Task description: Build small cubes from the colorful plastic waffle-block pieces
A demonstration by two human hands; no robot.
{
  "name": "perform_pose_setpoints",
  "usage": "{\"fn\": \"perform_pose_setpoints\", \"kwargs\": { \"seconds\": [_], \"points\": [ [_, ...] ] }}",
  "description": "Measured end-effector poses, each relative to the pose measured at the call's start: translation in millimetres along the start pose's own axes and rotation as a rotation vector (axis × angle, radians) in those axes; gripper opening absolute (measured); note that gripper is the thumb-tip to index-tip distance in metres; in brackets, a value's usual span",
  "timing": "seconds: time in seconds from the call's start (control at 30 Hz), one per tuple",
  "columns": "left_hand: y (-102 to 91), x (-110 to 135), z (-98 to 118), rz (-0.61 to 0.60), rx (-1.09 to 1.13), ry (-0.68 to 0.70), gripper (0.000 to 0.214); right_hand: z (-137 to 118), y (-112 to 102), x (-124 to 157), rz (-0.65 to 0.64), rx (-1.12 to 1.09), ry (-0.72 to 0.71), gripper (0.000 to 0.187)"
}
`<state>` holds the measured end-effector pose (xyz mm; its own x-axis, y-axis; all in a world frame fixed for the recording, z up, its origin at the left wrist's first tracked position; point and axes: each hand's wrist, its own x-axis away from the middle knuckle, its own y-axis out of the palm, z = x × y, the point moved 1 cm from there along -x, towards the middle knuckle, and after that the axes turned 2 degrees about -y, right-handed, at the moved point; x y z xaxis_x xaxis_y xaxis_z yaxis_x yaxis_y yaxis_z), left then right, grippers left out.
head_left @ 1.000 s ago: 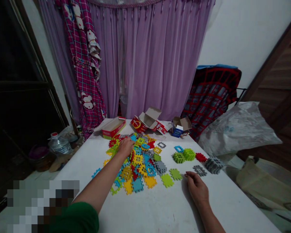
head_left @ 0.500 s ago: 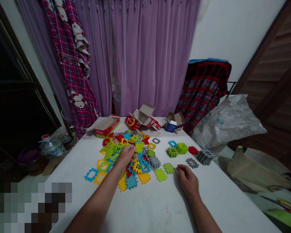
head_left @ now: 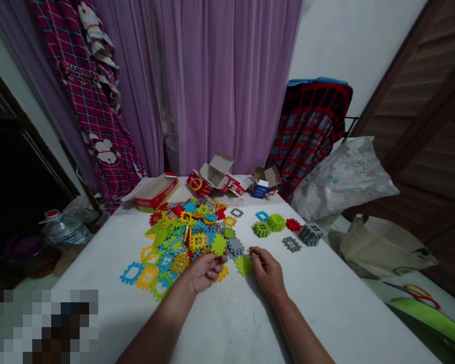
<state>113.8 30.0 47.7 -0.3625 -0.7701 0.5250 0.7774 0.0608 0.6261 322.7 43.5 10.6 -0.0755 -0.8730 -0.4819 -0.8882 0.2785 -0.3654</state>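
Observation:
A spread of flat plastic waffle tiles (head_left: 182, 232) in red, yellow, blue, green and grey lies on the white table (head_left: 227, 323). My left hand (head_left: 203, 270) is palm up at the near edge of the pile, its fingers pinching a light green tile (head_left: 219, 244) that stands tilted. My right hand (head_left: 266, 270) rests beside it, fingers closed on another light green tile (head_left: 244, 265) lying on the table. The two hands are close together.
Two green tile cubes (head_left: 269, 225), a red piece (head_left: 293, 224) and a grey cube (head_left: 311, 233) stand to the right, with a flat grey tile (head_left: 291, 244) nearer. Open cardboard boxes (head_left: 216, 177) sit at the far edge. A white plastic bag (head_left: 341, 177) lies right of the table.
My left hand drew back from the far side of the pile towards me, lifting a green tile. My right hand moved left onto the green tile. The view has tilted down and shifted.

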Motion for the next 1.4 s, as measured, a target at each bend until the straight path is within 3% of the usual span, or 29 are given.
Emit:
{"fn": "perform_pose_setpoints", "kwargs": {
  "seconds": [0.13, 0.3, 0.37, 0.43, 0.53, 0.73, 0.83, 0.9, 1.1, 1.27, 1.4],
  "points": [
    [4.3, 2, -2, 0.072, -0.154, 0.081, 0.012, 4, -7, -1, 0.016, -0.009, 0.048, 0.035],
    [7.1, -3, -6, 0.237, -0.517, 0.305, 0.022, 29, -32, -1, 0.16, -0.026, 0.304, 0.044],
    [5.6, -3, -5, 0.347, -0.756, 0.466, 0.018, 35, -38, -1, 0.184, -0.058, 0.371, 0.047],
    [4.1, 0, -2, 0.432, -0.982, 0.723, 0.012, 36, -40, -1, 0.194, -0.082, 0.391, 0.048],
    [2.7, 6, 0, 0.42, -1.148, 1.005, 0.004, 33, -38, -1, 0.179, -0.068, 0.373, 0.047],
    [3.7, 14, -15, 0.283, -1.271, 0.941, 0.004, 32, -36, 1, 0.129, 0.009, 0.307, 0.044],
    [-1.1, 20, -19, 0.27, -1.331, 0.958, 0.005, 25, -33, 6, 0.06, 0.059, 0.276, 0.042],
    [-9.0, 26, -19, 0.301, -1.395, 0.98, 0.005, 15, -28, 12, -0.012, 0.125, 0.21, 0.037],
    [-43.8, 47, -16, 0.505, -1.642, 1.121, 0.02, -19, -11, 37, -0.169, 0.306, -0.189, 0.025],
    [-62.2, 54, -11, 0.632, -1.663, 1.276, 0.023, -22, -8, 45, -0.176, 0.448, -0.2, 0.026],
    [-67.6, 50, -11, 0.646, -1.663, 1.306, 0.024, -22, -8, 47, -0.178, 0.475, -0.174, 0.028]
  ]
}}
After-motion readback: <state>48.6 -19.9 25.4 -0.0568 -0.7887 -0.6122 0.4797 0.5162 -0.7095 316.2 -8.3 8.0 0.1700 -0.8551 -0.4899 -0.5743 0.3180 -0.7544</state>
